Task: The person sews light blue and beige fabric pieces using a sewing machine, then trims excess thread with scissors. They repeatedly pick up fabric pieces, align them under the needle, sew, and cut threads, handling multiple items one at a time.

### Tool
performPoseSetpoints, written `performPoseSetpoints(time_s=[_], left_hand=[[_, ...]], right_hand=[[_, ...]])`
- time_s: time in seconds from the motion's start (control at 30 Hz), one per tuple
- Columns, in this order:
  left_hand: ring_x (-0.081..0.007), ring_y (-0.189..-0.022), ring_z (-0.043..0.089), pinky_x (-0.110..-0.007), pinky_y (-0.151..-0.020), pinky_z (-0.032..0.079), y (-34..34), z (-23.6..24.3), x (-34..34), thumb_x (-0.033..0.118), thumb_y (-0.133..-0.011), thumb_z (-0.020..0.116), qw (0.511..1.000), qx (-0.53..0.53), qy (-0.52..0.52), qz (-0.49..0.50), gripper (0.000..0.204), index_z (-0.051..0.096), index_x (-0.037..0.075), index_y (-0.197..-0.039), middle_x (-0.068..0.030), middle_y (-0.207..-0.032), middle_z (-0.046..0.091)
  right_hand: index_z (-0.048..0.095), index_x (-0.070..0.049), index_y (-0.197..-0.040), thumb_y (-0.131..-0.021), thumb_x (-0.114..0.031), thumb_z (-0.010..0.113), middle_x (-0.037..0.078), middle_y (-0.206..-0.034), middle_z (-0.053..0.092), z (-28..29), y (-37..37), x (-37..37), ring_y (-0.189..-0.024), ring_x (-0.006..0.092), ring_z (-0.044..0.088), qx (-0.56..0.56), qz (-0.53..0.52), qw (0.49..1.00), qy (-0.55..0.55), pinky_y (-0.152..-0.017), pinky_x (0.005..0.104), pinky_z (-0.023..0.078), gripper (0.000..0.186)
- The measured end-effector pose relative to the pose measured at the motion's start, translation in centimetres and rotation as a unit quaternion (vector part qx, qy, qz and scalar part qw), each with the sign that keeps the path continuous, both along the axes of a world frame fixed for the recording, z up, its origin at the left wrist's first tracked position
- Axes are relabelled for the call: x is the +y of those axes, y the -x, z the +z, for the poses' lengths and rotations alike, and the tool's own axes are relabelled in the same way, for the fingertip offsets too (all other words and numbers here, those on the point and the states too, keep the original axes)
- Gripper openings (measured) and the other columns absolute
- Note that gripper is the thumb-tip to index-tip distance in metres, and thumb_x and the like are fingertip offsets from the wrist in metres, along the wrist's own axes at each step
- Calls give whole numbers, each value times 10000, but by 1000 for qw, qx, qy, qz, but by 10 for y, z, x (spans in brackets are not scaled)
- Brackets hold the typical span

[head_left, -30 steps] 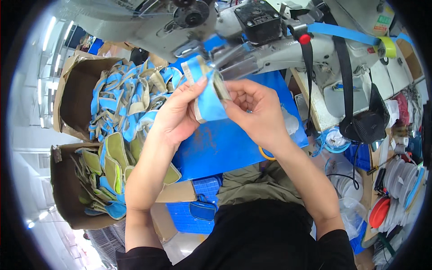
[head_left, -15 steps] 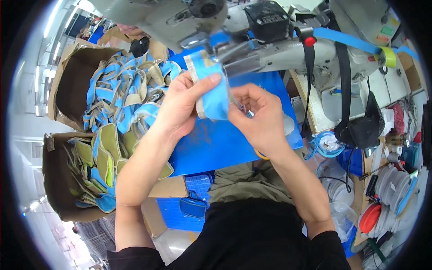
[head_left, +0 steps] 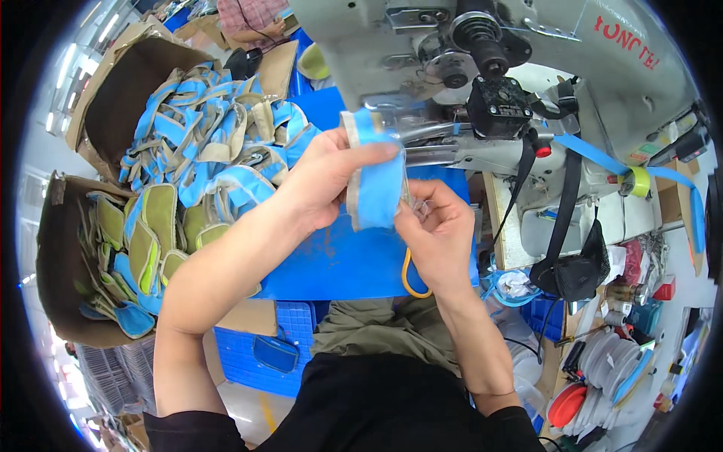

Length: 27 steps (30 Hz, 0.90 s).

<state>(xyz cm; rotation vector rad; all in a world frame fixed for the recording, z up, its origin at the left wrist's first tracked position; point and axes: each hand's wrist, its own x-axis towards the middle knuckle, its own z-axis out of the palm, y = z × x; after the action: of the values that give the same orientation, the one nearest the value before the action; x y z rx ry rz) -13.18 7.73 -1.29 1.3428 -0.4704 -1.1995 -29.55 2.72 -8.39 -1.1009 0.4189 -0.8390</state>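
Note:
My left hand [head_left: 324, 177] grips a strip of bright blue fabric with beige edges [head_left: 376, 192], thumb across its upper part. My right hand [head_left: 437, 233] pinches the strip's lower right edge, some fingers curled behind it. The piece is held upright just in front of the metal guides [head_left: 429, 154] of a sewing machine [head_left: 392, 45]; whether it touches them I cannot tell. An orange loop handle [head_left: 409, 277] shows below my right hand on the blue work surface [head_left: 346, 267].
Cardboard boxes at left hold blue-beige strips [head_left: 184, 143] and olive pouch pieces [head_left: 158, 226]. Hanging black straps [head_left: 561, 203], blue tape [head_left: 587, 151] and stacked reels [head_left: 599, 361] lie rightward. A person in a checked shirt [head_left: 245, 19] is beyond the boxes.
The view has shifted, showing more of the machine and a person behind. My hands and the strip sit farther right and lower in the picture; both hands still hold it.

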Motion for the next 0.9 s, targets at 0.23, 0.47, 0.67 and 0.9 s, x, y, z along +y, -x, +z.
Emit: performPoseSetpoints(time_s=[0.23,0.47,0.67,0.9], left_hand=[[-100,-762,698,-285,-684,583,-1,1,0,158,-918,782,1000,6,5,4,194,675,89,-1064,-15,-913,720],[-105,-805,704,-293,-714,581,-5,1,1,134,-926,778,1000,0,9,-14,216,662,83,-1101,-24,-962,730],[-113,-870,708,-301,-780,571,7,2,15,140,-930,789,998,-50,40,-24,253,682,50,-1141,-34,-1009,744],[-135,-926,722,-320,-827,586,2,-7,32,196,-997,722,998,13,56,-27,231,710,46,-1171,-51,-1073,756]], right_hand=[[693,45,-1122,-907,44,712,45,-995,735,-3,-1,0,-852,62,653,-2,3,1000,11,-690,221,498,215],[688,55,-1133,-912,30,718,57,-990,741,9,-5,-3,-891,85,684,23,-6,1000,-18,-754,244,547,224],[684,62,-1143,-927,10,707,58,-944,744,13,-9,-15,-836,75,685,-1,9,1000,-21,-721,237,552,223],[742,-2,-1052,-843,-56,764,42,-873,748,13,-3,-19,-793,71,686,88,-26,993,79,-685,253,532,217]])
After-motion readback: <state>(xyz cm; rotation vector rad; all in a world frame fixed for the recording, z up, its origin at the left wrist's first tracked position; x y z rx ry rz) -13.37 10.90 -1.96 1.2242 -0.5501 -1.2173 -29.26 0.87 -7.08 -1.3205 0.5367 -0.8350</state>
